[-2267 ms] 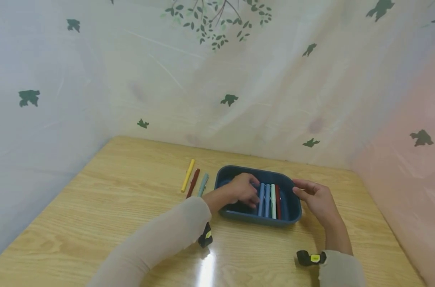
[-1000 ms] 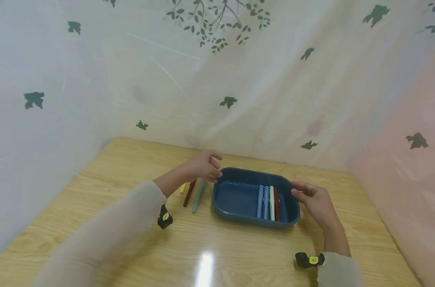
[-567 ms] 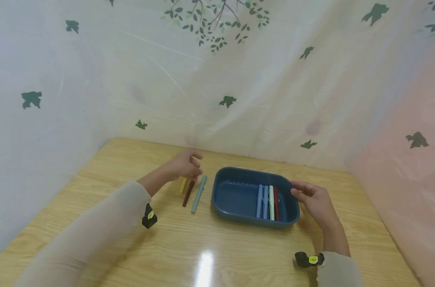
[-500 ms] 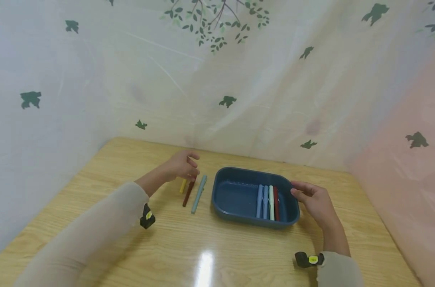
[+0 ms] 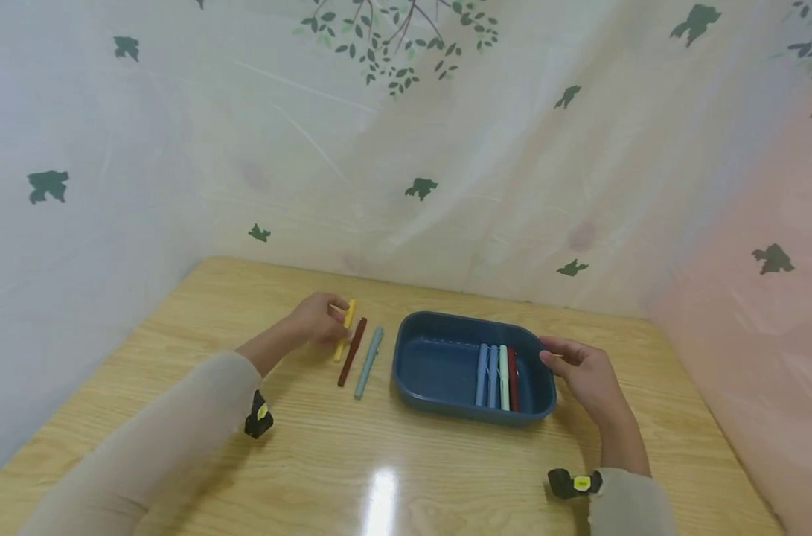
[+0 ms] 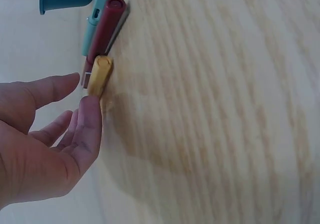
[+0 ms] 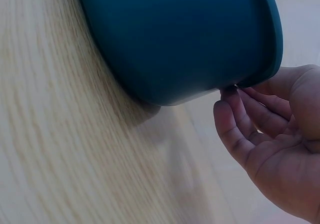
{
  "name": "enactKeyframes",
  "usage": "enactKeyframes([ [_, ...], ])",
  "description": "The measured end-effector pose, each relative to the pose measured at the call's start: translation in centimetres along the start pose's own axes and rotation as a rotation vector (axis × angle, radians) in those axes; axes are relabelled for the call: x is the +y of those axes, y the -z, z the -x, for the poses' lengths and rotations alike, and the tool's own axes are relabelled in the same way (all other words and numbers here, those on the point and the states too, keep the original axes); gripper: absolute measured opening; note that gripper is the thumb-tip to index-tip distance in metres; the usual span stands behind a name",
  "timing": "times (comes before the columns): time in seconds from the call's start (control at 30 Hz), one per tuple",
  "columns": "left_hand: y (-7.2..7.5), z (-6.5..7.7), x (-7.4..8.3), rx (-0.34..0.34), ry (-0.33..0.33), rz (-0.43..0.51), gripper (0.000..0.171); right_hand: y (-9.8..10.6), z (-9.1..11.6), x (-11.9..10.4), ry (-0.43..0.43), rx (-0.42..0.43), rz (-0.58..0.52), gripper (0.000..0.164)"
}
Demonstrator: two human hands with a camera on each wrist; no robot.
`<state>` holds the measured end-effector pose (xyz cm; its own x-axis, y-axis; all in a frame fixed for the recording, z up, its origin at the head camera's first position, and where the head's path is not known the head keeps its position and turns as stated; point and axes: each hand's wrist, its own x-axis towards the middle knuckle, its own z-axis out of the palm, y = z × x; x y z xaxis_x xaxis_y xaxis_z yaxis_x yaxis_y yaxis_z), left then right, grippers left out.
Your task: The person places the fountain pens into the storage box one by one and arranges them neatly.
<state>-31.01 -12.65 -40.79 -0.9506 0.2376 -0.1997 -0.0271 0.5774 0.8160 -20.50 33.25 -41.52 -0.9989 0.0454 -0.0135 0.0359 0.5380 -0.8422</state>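
My left hand is at the yellow pen, on the table left of the box. In the left wrist view, an index fingertip is right at the near end of that pen, and the thumb stands apart from it. Beside it lie a dark red pen and a light teal pen. My right hand pinches the right rim of a dark blue box, thumb at the rim and fingers under it outside in the right wrist view. Two blue pens, a pale green pen and a red pen lie side by side in the box's right part.
The wooden table reaches back to a pale curtain printed with leaves and birds. Black wrist cameras sit at both wrists below beige sleeves. Light glares off the table's front middle.
My left hand has come out of the box and moved left past the teal and red pens to the yellow pen. My right hand stays on the box rim.
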Motion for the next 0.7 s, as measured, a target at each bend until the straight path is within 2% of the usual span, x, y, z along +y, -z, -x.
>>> enactKeyframes([
  [0.17, -0.20, -0.01, -0.36, 0.021, 0.014, -0.050, 0.063, 0.00, 0.02, -0.02, -0.001, -0.002, 0.001, 0.052],
  [0.37, -0.47, 0.18, -0.53, -0.008, 0.047, -0.025, 0.063, 0.01, 0.06, 0.03, -0.005, 0.002, 0.004, 0.051],
  [0.7, -0.26, 0.30, -0.81, 0.007, 0.051, -0.092, 0.062, -0.01, -0.02, 0.01, -0.003, -0.001, 0.000, 0.050],
])
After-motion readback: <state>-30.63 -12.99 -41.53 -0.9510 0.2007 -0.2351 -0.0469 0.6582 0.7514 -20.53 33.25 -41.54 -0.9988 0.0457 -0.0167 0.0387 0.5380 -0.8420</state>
